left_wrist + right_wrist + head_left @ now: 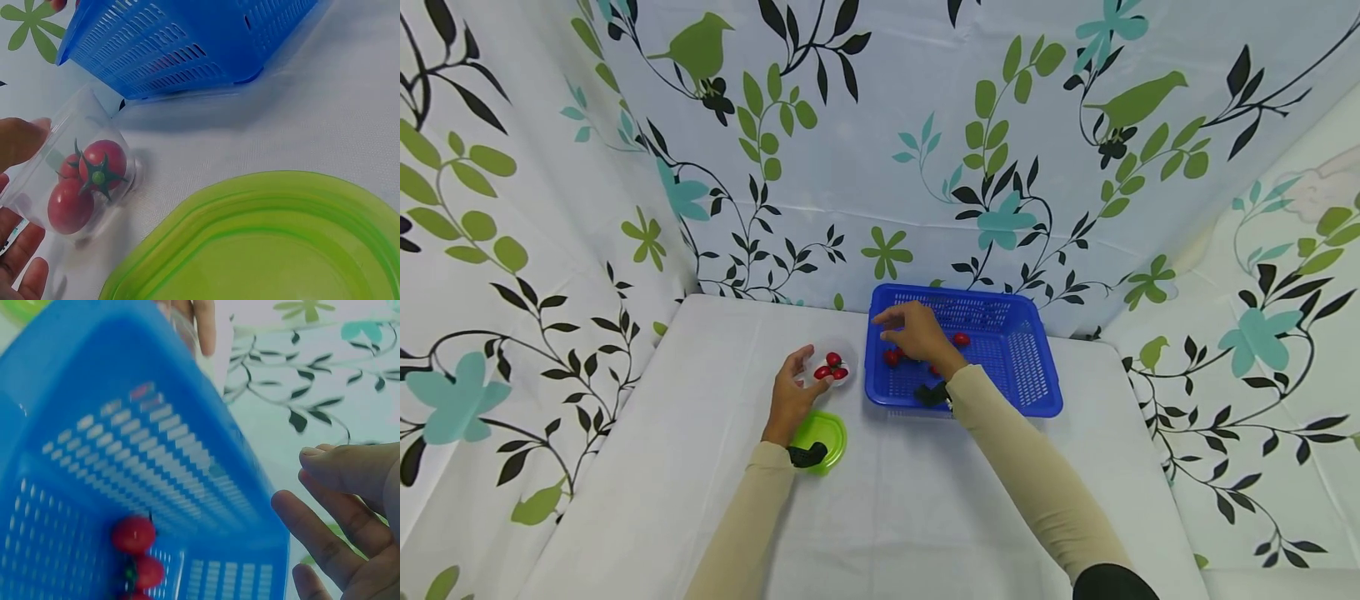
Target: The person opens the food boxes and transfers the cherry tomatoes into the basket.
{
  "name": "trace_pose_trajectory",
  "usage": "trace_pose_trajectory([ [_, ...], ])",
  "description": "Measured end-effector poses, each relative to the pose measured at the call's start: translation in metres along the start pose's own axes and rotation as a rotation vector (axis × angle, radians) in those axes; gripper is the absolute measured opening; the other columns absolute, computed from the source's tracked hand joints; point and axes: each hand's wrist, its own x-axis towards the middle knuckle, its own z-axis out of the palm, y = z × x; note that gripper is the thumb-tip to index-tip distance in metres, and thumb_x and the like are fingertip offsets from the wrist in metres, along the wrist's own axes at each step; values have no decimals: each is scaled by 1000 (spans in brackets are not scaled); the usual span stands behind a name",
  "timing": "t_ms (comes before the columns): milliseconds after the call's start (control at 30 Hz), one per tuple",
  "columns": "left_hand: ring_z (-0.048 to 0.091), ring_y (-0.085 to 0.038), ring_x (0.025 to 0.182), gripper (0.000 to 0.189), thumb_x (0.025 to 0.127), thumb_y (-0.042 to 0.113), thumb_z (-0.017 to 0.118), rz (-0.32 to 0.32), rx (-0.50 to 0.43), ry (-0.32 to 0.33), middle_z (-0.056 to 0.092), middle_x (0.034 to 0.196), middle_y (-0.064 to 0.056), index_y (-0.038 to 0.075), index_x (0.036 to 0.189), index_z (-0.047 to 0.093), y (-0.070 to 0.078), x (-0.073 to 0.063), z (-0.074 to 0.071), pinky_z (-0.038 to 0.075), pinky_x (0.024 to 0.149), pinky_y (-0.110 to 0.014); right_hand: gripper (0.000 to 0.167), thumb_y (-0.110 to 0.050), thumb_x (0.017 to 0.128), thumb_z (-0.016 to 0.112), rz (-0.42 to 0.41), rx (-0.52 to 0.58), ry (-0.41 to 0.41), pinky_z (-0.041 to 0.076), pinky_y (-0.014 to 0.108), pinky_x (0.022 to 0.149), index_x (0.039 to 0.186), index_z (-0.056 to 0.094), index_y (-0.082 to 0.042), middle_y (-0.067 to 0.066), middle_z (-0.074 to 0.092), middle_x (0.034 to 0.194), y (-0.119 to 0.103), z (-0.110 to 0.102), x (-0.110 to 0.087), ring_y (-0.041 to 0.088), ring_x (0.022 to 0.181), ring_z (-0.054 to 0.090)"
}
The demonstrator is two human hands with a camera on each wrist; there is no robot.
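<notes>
My left hand (790,393) grips a clear plastic tub (94,115) at the left of the basket, thumb at its rim and fingers around the far side. Several red cherry tomatoes (69,206) with green stems lie at its bottom, and the tub leans in the left wrist view. Over the left part of the blue basket (1018,354) is my right hand (919,333), fingers loosely bent and nothing between them. More cherry tomatoes (134,534) lie on the basket floor, some hidden under the right hand in the head view.
A translucent green lid (250,256) lies flat on the white-covered table (917,500), close by the left wrist. The basket stands at the back, against a patterned curtain (880,167). Similar curtains hang at both sides.
</notes>
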Motion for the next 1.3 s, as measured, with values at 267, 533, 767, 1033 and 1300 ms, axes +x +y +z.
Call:
trace_pose_trajectory([
  [267, 37, -33, 156, 73, 94, 14, 81, -14, 41, 21, 46, 167, -6, 16, 158, 46, 7, 0, 6, 30, 130, -57, 25, -8, 98, 75, -39, -31, -21, 59, 43, 105, 122, 81, -14, 9, 76, 132, -24, 24, 9, 27, 122, 74],
  [533, 40, -34, 153, 72, 94, 14, 80, -16, 96, 62, 48, 165, -7, 17, 157, 46, 5, 1, 10, 34, 128, -57, 26, -4, 98, 74, -51, 5, -70, 62, 40, 99, 122, 81, -12, 8, 76, 133, -37, 48, 17, 26, 120, 75],
  [767, 37, -34, 155, 74, 94, 16, 81, 9, 79, 54, 45, 166, -8, 16, 158, 44, 1, -1, 9, 33, 127, -58, 27, -5, 99, 74, 11, 16, -129, 63, 37, 96, 124, 80, -12, 7, 78, 127, -41, 68, 25, 23, 114, 76],
  [1033, 34, -34, 157, 81, 91, 18, 85, 22, 52, 41, 42, 168, -8, 19, 159, 42, 1, -2, 10, 32, 128, -60, 28, -4, 99, 72, 68, -14, -168, 63, 34, 93, 125, 79, -13, 5, 78, 127, -44, 78, 28, 20, 109, 76],
  [1300, 35, -32, 158, 84, 90, 21, 87, 15, 84, 41, 41, 169, -7, 21, 159, 40, 2, -2, 10, 31, 129, -59, 29, -1, 99, 70, 46, -25, -197, 64, 33, 91, 126, 78, -8, 12, 76, 132, -41, 88, 34, 22, 110, 76],
])
